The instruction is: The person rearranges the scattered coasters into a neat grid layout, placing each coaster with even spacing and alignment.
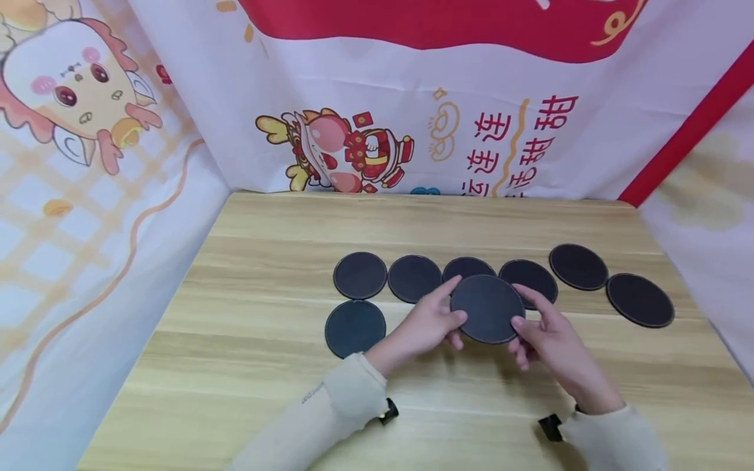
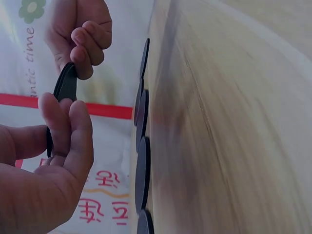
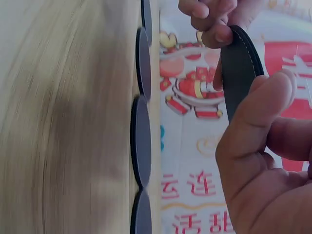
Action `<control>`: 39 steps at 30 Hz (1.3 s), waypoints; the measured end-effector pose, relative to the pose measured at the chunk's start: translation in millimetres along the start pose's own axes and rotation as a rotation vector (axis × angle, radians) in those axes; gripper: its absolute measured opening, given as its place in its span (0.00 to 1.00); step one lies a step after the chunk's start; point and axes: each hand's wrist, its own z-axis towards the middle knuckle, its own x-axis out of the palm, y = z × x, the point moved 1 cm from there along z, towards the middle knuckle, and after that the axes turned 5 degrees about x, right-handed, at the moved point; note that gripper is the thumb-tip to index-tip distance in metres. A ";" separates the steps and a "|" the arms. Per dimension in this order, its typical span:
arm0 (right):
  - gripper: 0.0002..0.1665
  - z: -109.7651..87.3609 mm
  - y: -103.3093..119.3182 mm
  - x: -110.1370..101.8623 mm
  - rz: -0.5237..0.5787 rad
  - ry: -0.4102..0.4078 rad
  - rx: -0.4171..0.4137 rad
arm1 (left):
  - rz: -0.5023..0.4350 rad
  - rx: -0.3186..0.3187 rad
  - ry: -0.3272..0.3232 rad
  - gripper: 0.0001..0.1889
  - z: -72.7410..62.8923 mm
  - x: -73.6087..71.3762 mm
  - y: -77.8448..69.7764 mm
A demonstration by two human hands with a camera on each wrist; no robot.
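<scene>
A round black coaster (image 1: 487,309) with a stitched rim is held above the table between both hands. My left hand (image 1: 432,320) pinches its left edge, thumb on the upper face. On the opposite edge, my right hand (image 1: 550,340) pinches it the same way. The right wrist view shows the held coaster (image 3: 239,68) nearly edge-on, its rim looking thick; whether it is a single piece I cannot tell. Behind it, one coaster (image 1: 468,266) on the table is partly covered, and another coaster (image 1: 528,278) is slightly overlapped by the right fingers.
Several more black coasters lie flat on the wood-grain table (image 1: 235,314). One coaster (image 1: 356,328) sits in front of the leftmost coaster (image 1: 360,275) of the row. Two coasters (image 1: 578,266) lie to the right. A printed cloth (image 1: 412,85) hangs behind the table's back edge.
</scene>
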 end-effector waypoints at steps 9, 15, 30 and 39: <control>0.37 19.2 14.2 27.3 -0.003 0.058 0.047 | -0.012 0.018 0.065 0.41 -19.1 -36.6 -5.3; 0.37 31.8 14.4 47.1 -0.025 0.095 0.102 | 0.011 -0.041 0.039 0.42 -30.6 -56.7 7.1; 0.38 37.2 -18.6 77.6 0.073 0.204 0.158 | 0.165 -0.137 -0.013 0.40 -56.8 -74.7 24.9; 0.41 40.0 -29.5 85.2 0.118 0.219 0.261 | 0.185 -0.235 -0.008 0.39 -61.6 -73.3 32.9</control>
